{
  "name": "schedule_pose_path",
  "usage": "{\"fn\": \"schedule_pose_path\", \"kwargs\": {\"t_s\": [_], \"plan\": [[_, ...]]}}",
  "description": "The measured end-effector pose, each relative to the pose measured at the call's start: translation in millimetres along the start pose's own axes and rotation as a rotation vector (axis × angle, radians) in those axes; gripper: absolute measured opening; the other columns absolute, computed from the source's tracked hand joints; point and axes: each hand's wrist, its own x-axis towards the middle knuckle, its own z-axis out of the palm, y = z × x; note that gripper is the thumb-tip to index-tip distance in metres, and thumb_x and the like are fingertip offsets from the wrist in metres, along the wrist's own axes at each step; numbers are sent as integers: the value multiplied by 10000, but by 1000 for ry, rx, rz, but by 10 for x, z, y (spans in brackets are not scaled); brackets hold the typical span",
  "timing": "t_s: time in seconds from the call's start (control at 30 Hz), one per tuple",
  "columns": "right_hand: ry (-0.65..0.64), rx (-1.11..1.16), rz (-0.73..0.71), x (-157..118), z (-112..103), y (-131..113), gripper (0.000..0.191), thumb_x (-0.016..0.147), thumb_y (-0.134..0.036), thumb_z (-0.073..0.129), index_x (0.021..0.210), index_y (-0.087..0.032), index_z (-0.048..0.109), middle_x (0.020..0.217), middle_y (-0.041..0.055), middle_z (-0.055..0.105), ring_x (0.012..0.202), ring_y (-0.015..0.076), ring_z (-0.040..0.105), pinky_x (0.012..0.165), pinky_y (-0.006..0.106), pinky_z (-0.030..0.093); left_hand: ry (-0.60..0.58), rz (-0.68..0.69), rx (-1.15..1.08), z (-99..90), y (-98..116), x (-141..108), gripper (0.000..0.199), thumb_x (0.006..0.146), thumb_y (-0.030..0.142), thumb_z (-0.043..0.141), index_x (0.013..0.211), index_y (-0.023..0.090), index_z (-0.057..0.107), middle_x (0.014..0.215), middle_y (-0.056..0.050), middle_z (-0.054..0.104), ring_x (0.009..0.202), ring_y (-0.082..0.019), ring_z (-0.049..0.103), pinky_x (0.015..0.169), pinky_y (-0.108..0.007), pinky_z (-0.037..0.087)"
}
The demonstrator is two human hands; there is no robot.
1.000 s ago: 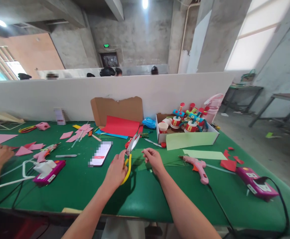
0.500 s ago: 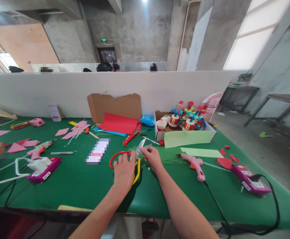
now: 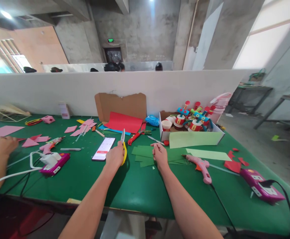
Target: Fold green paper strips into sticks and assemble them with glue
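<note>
My left hand [image 3: 115, 155] is closed round the scissors [image 3: 125, 153], whose yellow handle shows at its right side and whose blades point up, away from me. Just left of that hand lies a phone [image 3: 103, 149] with a lit screen. My right hand [image 3: 159, 155] is over the dark green paper strips [image 3: 143, 151], its fingers curled together; whether anything is between the fingertips is too small to tell. A tiny pale green scrap [image 3: 153, 168] lies on the table below the strips.
A pink glue gun [image 3: 201, 167] and purple power strip [image 3: 260, 186] are on the right, cords trailing. Behind stand a box [image 3: 197, 137] of cup figures and red paper [image 3: 126, 122]. Another person's hands [image 3: 4, 145] are at the far left.
My left hand has moved left with the scissors, which now point upward and look closed. My right hand has come off the blades. The view has shifted slightly left.
</note>
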Motion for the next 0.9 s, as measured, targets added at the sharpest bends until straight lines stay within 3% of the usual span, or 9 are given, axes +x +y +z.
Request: {"fn": "schedule_pose_path", "kwargs": {"t_s": [0.33, 0.53, 0.6, 0.67, 0.73, 0.8, 0.9], "plan": [[-23, 1, 52, -3, 39, 71, 291, 758, -476, 509, 769, -192, 575, 445, -84, 414, 344, 62, 273, 350, 195, 214, -84, 112, 103, 174, -136, 334, 328, 848, 199, 415, 1144, 110, 527, 1078, -223, 661, 982, -334, 647, 759, -405, 490], [-12, 23, 61, 23, 63, 126, 255, 775, -440, 485, 833, -202, 556, 490, -80, 463, 327, 57, 281, 329, 182, 224, -82, 53, 61, 159, -64, 510, 340, 879, 281, 424, 1155, 115, 536, 1087, -218, 656, 1030, -330, 629, 799, -400, 482], [-18, 33, 31, 33, 58, 141, 215, 773, -387, 482, 854, -202, 555, 582, -52, 531, 341, 56, 326, 333, 184, 276, -86, 33, 45, 129, -50, 502, 360, 873, 323, 456, 1166, 130, 538, 1084, -210, 654, 1036, -336, 623, 802, -406, 481], [-64, 23, -35, 23, 60, 131, 179, 764, -322, 481, 858, -201, 573, 712, -7, 600, 422, 75, 468, 402, 205, 407, -37, 36, 11, 102, -20, 444, 365, 861, 339, 486, 1169, 154, 548, 1095, -198, 644, 1037, -338, 617, 803, -412, 481], [-125, -2, -170, -27, 79, 85, 184, 760, -256, 465, 858, -204, 613, 898, 48, 645, 667, 133, 628, 595, 270, 536, 62, 102, -145, 95, 55, 354, 352, 868, 326, 475, 1180, 182, 551, 1104, -171, 637, 1038, -308, 615, 825, -399, 479], [-173, -58, -372, -124, 119, 5, 260, 762, -196, 439, 900, -218, 658, 1130, 83, 620, 999, 189, 623, 840, 349, 530, 108, 222, -506, 114, 185, 263, 351, 898, 324, 421, 1202, 197, 540, 1106, -127, 642, 1019, -245, 621, 847, -353, 482], [-263, -236, -635, -329, 207, -134, 410, 776, -137, 409, 1078, -246, 665, 1355, 71, 512, 1244, 213, 485, 1049, 397, 386, -44, 255, -1194, 161, 430, 172, 451, 947, 414, 275, 1252, 174, 504, 1146, -108, 638, 994, -186, 633, 824, -299, 511]]}}
